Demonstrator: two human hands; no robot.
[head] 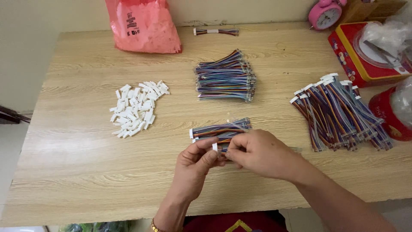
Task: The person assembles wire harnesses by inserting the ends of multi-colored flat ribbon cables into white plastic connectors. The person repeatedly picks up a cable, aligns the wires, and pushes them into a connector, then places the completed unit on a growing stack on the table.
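Both hands' fingers (pixel 213 155) pinching connector (pixel 215 147)

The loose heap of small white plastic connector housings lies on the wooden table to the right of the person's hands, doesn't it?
Not quite: the head view shows the heap of small white plastic connector housings on the wooden table to the left of the hands, not the right.

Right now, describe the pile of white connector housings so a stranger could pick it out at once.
Start at the red plastic bag at the far edge of the wooden table. Come toward the near edge from it to the loose heap of white connector housings. It is the only pile with no coloured wires.
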